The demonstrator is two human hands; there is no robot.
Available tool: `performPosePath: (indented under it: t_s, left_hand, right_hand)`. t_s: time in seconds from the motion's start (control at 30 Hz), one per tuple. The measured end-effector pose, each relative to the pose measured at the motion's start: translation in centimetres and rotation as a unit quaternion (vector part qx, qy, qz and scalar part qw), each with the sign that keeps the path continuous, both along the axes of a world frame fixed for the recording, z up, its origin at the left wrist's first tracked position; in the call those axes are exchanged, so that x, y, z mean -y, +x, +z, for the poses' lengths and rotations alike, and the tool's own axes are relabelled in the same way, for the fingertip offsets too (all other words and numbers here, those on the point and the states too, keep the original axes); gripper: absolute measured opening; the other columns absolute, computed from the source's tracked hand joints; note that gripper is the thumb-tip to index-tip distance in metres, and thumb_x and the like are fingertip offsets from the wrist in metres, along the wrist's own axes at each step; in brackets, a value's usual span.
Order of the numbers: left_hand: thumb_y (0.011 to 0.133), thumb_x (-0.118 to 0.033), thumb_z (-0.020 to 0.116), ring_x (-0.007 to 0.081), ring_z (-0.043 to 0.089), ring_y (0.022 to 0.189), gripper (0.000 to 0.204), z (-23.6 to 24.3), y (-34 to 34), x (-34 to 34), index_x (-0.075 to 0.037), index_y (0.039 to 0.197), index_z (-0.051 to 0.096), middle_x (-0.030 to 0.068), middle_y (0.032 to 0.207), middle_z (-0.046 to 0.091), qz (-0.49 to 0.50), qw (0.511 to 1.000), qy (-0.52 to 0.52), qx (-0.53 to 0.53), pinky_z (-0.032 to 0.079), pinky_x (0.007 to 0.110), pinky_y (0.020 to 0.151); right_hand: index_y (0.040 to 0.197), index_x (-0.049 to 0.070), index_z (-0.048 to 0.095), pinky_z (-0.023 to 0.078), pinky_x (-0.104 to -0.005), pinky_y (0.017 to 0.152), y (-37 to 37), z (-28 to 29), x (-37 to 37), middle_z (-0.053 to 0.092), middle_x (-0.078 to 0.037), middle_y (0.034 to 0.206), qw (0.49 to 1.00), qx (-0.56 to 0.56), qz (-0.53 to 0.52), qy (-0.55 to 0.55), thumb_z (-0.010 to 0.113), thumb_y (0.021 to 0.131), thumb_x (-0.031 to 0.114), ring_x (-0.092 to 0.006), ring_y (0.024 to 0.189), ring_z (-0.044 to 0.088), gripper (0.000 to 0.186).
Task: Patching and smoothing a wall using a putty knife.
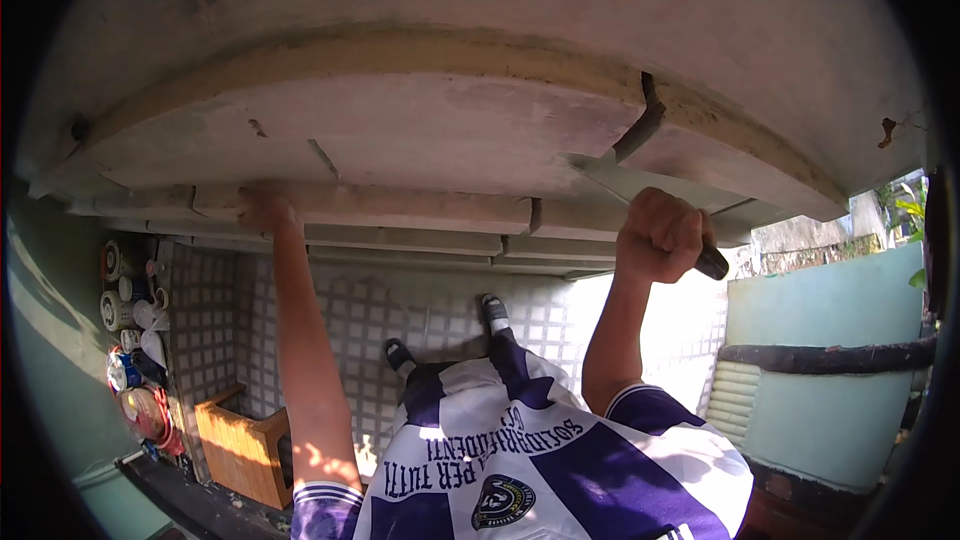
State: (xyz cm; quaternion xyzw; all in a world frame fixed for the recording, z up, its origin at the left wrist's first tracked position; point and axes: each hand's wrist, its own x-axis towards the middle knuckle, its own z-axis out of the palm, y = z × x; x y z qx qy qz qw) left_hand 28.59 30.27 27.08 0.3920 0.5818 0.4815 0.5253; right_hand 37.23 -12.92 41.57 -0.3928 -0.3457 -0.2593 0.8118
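Note:
My right hand point(662, 234) is closed in a fist around a tool with a dark handle point(712, 262). From the far side of the fist, what looks like a thin pale blade point(602, 178) reaches left toward the dark gap in a pale ledge point(400, 55); its exact shape is hard to make out. Farther left, my left hand point(268, 210) rests on the edge of a lower ledge point(420, 208). Its fingers are slightly blurred but seem laid along that edge, with nothing visible in them.
Several pale ledges rise in front of me, broken by dark joints. At left are a wooden stool point(240, 445) and a cluttered row of containers point(120, 310). A pale green wall with a dark rail point(820, 356) stands at right. Sunlight falls on the tiled floor point(345, 325).

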Motion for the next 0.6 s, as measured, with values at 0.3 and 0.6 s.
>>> performPosePath:
  t_s: [0.3,0.6]
  left_hand:
    - [0.092,-0.053,0.053,0.0413,0.058,0.112,0.079,-1.9,-0.1,-1.8,0.013,0.131,0.032,0.0313,0.129,0.049,0.011,0.999,0.029,0.023,0.054,0.048,0.096]
    - [0.093,-0.052,0.052,0.0375,0.06,0.111,0.079,-0.7,0.1,-1.1,0.015,0.132,0.035,0.0295,0.128,0.053,0.018,1.0,0.004,0.003,0.054,0.044,0.095]
  right_hand:
    - [0.057,0.017,0.025,0.022,-0.0285,0.041,-0.9,0.1,0.4,0.024,0.005,0.046,0.999,0.004,-0.027,0.019,0.042,0.096,0.015,-0.0095,0.04,0.019,0.042]
    - [0.059,0.016,0.026,0.023,-0.0281,0.041,-0.1,-0.2,0.9,0.026,0.003,0.047,1.0,0.024,0.002,0.003,0.043,0.096,0.013,-0.0108,0.041,0.023,0.041]
